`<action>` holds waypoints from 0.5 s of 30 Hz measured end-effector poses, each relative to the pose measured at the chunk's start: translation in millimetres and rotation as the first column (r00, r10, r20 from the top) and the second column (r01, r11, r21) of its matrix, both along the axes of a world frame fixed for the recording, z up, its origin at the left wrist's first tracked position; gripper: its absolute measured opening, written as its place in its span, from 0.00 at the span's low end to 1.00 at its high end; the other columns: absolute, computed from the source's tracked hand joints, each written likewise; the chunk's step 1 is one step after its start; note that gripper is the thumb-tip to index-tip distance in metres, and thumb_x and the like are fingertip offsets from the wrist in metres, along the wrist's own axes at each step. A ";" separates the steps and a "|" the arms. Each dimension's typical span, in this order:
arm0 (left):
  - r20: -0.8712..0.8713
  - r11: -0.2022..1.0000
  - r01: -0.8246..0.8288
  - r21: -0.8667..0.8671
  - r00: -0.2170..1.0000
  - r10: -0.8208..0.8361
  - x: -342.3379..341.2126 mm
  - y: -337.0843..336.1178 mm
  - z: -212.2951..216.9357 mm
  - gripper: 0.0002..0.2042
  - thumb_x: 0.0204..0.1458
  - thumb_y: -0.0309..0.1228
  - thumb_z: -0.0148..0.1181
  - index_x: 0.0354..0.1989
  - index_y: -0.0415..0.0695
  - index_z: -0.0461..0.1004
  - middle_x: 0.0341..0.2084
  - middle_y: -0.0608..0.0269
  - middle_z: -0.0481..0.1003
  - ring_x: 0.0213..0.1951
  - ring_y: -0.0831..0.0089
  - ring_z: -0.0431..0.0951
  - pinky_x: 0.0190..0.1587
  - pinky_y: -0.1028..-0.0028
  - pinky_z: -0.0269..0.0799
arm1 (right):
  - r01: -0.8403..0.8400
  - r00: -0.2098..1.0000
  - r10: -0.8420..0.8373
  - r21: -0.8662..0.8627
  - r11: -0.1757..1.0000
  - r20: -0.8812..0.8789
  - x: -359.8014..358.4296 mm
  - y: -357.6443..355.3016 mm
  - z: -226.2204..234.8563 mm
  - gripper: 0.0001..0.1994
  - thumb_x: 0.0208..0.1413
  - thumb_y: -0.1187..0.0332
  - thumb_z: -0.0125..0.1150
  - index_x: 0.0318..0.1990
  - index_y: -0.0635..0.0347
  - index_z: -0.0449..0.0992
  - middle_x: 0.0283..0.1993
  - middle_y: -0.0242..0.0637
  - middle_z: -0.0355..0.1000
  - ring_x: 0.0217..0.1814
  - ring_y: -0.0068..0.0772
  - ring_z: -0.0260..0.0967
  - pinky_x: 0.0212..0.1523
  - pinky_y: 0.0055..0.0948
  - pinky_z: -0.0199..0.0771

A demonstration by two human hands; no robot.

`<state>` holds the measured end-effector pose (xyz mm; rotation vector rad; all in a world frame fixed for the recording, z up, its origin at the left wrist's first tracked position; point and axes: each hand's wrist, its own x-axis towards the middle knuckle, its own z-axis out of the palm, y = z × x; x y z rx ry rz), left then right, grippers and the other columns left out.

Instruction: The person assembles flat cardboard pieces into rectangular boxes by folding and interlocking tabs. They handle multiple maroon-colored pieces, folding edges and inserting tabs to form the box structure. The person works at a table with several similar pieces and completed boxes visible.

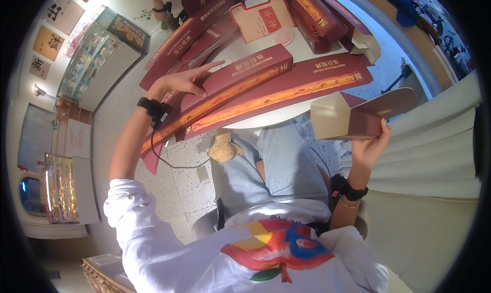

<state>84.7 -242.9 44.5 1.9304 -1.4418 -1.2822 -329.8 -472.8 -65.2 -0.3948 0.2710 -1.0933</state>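
Observation:
My right hand (371, 143) grips a small open carton (330, 115), maroon outside and tan inside, with its flap (391, 103) sticking out to the right. It is held beside the table's near right edge. My left hand (180, 83) has its fingers spread and lies against a long maroon box (262, 63) with a pastry picture along its side. Whether the palm presses on that box is hidden. A second long maroon box (286, 93) lies nearer me, partly under the first. Both lie on a white round table (276, 116).
More maroon boxes (176, 50) lie at the far left, and others (312, 22) at the far right. A tan card holder (258, 19) and a pink shell-shaped item (284, 36) are between them. A plush toy (225, 145) rests by my lap. A cream curtain (414, 150) hangs right.

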 end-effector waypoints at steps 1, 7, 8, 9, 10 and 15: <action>-0.050 0.998 -0.044 -0.040 0.998 0.042 -2.2 1.4 0.0 0.48 0.40 0.18 0.59 0.72 0.52 0.40 0.67 0.53 0.52 0.66 0.64 0.53 0.67 0.67 0.50 | 0.001 1.000 -0.001 -0.005 1.000 -0.009 -1.9 -1.0 -0.2 0.16 0.59 0.62 0.52 0.50 0.63 0.70 0.50 0.37 0.71 0.53 0.31 0.68 0.56 0.34 0.66; 0.526 0.976 0.197 -0.096 0.842 -0.119 -8.1 12.5 -17.7 0.41 0.46 0.28 0.60 0.71 0.57 0.48 0.66 0.49 0.52 0.64 0.57 0.60 0.63 0.63 0.58 | 0.042 0.987 -0.048 -0.042 0.998 -0.152 -4.8 -0.6 -5.6 0.18 0.59 0.60 0.52 0.52 0.62 0.69 0.52 0.37 0.70 0.54 0.31 0.68 0.56 0.35 0.67; 0.583 0.986 0.156 -0.062 0.807 -0.091 -27.1 8.1 -7.7 0.42 0.46 0.30 0.62 0.71 0.58 0.48 0.66 0.48 0.52 0.63 0.56 0.61 0.63 0.63 0.58 | 0.057 0.981 -0.062 -0.035 0.998 -0.185 -4.1 -0.4 -4.2 0.18 0.59 0.60 0.52 0.52 0.62 0.69 0.52 0.37 0.70 0.54 0.31 0.68 0.56 0.35 0.68; 0.641 0.994 0.107 -0.030 0.765 -0.063 -39.7 7.6 -0.7 0.42 0.46 0.31 0.63 0.71 0.58 0.48 0.65 0.48 0.53 0.62 0.55 0.62 0.62 0.64 0.58 | 0.068 0.974 -0.072 -0.028 0.997 -0.213 -2.2 0.5 -2.2 0.18 0.60 0.59 0.52 0.52 0.62 0.69 0.52 0.37 0.70 0.55 0.31 0.68 0.55 0.35 0.68; 0.670 0.997 0.081 -0.003 0.740 -0.059 -42.3 8.6 -2.2 0.44 0.44 0.33 0.65 0.71 0.59 0.48 0.64 0.47 0.54 0.62 0.52 0.62 0.62 0.65 0.58 | 0.058 0.972 -0.068 -0.049 0.997 -0.227 1.3 1.9 -3.0 0.19 0.60 0.59 0.52 0.52 0.62 0.69 0.53 0.37 0.70 0.55 0.31 0.68 0.55 0.35 0.68; 0.336 0.941 0.267 -0.208 0.923 -0.188 -23.9 21.9 8.3 0.42 0.44 0.30 0.64 0.70 0.52 0.51 0.66 0.51 0.56 0.64 0.59 0.60 0.64 0.66 0.56 | -0.015 0.965 -0.025 -0.152 0.988 -0.260 15.0 0.6 -0.2 0.20 0.60 0.57 0.53 0.53 0.61 0.69 0.53 0.37 0.70 0.55 0.30 0.68 0.54 0.35 0.69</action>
